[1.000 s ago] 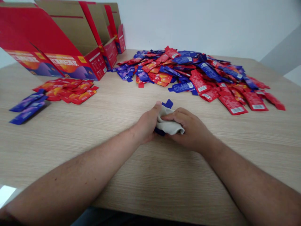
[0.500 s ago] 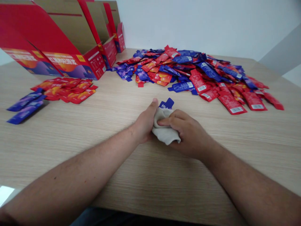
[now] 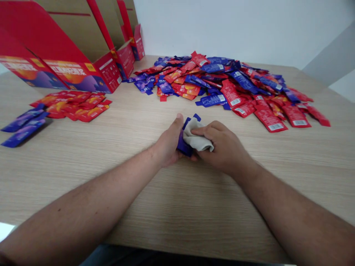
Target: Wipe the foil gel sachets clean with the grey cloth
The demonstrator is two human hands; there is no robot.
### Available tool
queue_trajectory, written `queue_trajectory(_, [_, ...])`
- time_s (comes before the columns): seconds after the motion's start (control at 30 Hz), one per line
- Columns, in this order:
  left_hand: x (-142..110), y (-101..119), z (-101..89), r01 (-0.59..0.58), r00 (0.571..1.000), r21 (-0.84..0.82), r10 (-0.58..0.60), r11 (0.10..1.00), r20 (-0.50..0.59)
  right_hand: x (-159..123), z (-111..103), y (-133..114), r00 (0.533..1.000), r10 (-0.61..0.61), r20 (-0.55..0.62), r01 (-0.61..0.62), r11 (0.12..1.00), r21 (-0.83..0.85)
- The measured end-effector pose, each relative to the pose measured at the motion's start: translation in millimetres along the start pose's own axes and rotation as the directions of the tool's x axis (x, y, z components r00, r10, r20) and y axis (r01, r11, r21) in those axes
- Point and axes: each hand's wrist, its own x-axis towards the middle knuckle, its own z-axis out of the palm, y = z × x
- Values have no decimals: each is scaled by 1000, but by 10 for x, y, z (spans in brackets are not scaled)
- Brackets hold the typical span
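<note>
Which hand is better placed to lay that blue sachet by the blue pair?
Probably the left hand: it holds the blue sachet and is nearer the blue pair; the right hand holds the grey cloth.

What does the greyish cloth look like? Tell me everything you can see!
The cloth is pale grey and looks like soft, thin fabric. It is bunched up, with wrinkles and a folded edge curling at its lower right. The right hand holds it, a finger pressing into its folds. It lies over part of a blue packet held in the left hand. Its underside is hidden.
</note>
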Motion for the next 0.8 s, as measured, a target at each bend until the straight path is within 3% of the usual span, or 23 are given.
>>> queue_trajectory(0.1, [5,-3,1,-23,999,-8,22,1000,-35,-4,9,-11,995,-81,61,78,996,47])
queue_trajectory(0.27, [8,-10,-14,2,1000,10,-2,1000,5,-1,15,9,1000,1,-17,-1,1000,6])
queue_trajectory(0.4, [12,-19,-27,-10,1000,-18,10,1000,-18,3,18,5,994,-99,48,96,994,58])
queue_trajectory(0.53, [10,-19,-31,8,1000,18,-8,1000,23,12,4,12,1000,-24,-1,24,1000,21])
queue_trajectory(0.67, [7,-23,-22,-22,999,4,22,1000,-25,15,-10,13,993,-98,73,92,993,75])
queue_trajectory(0.8, [5,-24,-14,-12,1000,46,12,999,-3,12,2,20,1000,-6,-1,6,1000,26])
